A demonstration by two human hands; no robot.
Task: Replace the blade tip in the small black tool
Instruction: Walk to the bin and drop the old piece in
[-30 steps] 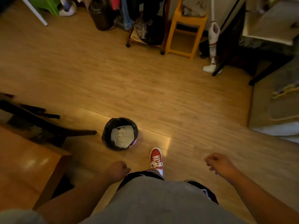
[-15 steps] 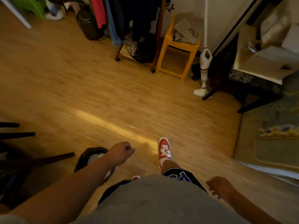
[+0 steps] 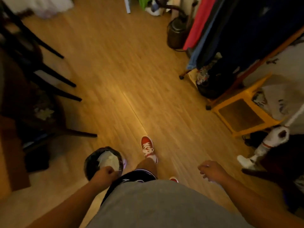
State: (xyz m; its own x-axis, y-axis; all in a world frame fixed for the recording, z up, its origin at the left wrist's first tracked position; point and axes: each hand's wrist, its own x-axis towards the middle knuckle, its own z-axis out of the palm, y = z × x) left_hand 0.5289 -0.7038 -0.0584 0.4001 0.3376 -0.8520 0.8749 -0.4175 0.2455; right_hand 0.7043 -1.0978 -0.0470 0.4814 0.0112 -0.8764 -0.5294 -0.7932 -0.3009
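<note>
The small black tool and its blade tip are nowhere in view. I am standing on a wooden floor and looking down at my body. My left hand (image 3: 105, 172) is curled into a fist over the near rim of a black waste bin (image 3: 92, 159) that holds white paper. My right hand (image 3: 209, 169) hangs at my side with its fingers loosely curled; whether it holds anything is too blurred to tell. My red shoe (image 3: 147, 146) is stepping forward between the two hands.
Black chair legs (image 3: 54, 76) and a dark table edge (image 3: 9, 153) fill the left. A clothes rack (image 3: 230, 38), a yellow stool (image 3: 243, 112), a dark canister (image 3: 176, 33) and a white stick vacuum (image 3: 269, 142) line the right. Bare wooden floor (image 3: 123, 71) lies ahead.
The view has swung to the left while I walk. The bin has come close under my left hand. The rack and stool have slid to the right side.
</note>
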